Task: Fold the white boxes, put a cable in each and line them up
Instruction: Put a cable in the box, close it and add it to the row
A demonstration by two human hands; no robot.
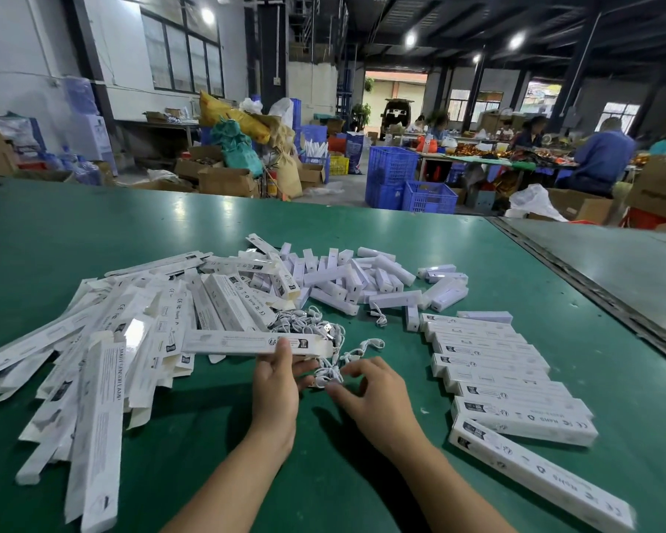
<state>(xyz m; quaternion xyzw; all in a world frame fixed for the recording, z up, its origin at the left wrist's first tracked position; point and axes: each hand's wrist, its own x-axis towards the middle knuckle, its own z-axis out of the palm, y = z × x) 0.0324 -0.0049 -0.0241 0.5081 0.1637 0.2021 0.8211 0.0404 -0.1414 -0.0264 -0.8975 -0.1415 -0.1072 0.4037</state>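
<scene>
1. On the green table (362, 475) close in front of me, the head camera shows two bare hands working over a tangle of white cables (316, 328); the tangle sits between the stock and the finished work, within reach of either hand.
2. Left hand (275, 382) grips one folded box (247, 343), thumb on its top face, fingers curled underneath; the box is held level and crosswise just above the cables, its right end nearest the tangle, which I judge keeps that end ready for loading.
3. Right hand (373, 390) hovers with fingers and thumb curved down onto the near edge of the tangle; I judge it is singling out a cable, yet I cannot tell whether one is pinched.
4. Flat boxes (104, 363) sprawl in a loose heap on the left; a row of finished boxes (493, 363) lies side by side on the right, running towards me; that is the line-up.
5. Small white cartons (362, 278) are piled behind the cables; their purpose is unclear to me.
6. Hard to make out: whether the held box's end flaps are open; the left fingers, hidden beneath it; the print on every box, blurred; the heap's far left, cut off by the frame edge.
</scene>
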